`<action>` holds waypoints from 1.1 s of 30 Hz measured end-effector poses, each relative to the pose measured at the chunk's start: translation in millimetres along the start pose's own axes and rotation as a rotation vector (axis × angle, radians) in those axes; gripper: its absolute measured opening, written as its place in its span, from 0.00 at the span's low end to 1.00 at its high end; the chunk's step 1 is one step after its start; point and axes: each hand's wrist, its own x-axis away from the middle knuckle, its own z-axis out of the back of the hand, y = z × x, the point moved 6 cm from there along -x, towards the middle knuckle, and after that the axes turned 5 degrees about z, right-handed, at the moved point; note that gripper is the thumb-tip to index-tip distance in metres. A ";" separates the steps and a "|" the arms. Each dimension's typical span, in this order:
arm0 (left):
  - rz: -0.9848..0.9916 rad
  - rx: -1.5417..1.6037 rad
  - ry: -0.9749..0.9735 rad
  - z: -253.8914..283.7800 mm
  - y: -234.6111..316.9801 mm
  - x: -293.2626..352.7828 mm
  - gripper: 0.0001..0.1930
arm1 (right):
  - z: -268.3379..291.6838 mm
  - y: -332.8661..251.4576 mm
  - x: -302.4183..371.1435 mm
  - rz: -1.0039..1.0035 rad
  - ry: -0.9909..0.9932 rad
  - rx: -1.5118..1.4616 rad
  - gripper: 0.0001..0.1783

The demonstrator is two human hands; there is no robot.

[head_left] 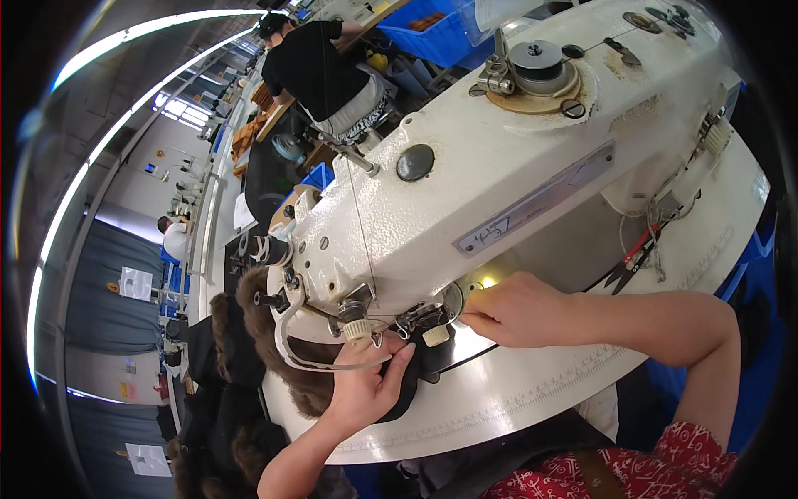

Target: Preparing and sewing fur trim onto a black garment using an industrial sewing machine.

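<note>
A white sewing machine with rust-stained edges fills the middle of the view. My left hand is at the needle end of its head, thumb and fingertips drawn together beside a cream tension knob. What those fingers pinch, if anything, is too small to make out. Below and behind that hand lies a black piece with brown fur. My right hand is curled closed against the machine's underside, next to a round metal part. Its fingertips are hidden, and so is anything in them.
Red-handled scissors lie on the white table at right. A thread spool holder tops the machine. Black furry pieces are piled at left. Beyond are a blue bin and a person in black.
</note>
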 end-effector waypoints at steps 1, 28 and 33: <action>-0.001 -0.004 -0.004 0.3 -1.3 1.6 0.06 | 0.2 0.0 -0.4 0.002 0.001 -0.002 0.15; -0.075 0.017 0.251 2.1 3.6 29.4 0.19 | -45.8 -38.8 -11.5 0.332 0.060 0.431 0.15; -0.006 0.074 0.251 2.2 4.5 27.1 0.20 | -45.8 -36.2 -9.4 0.420 0.067 0.469 0.22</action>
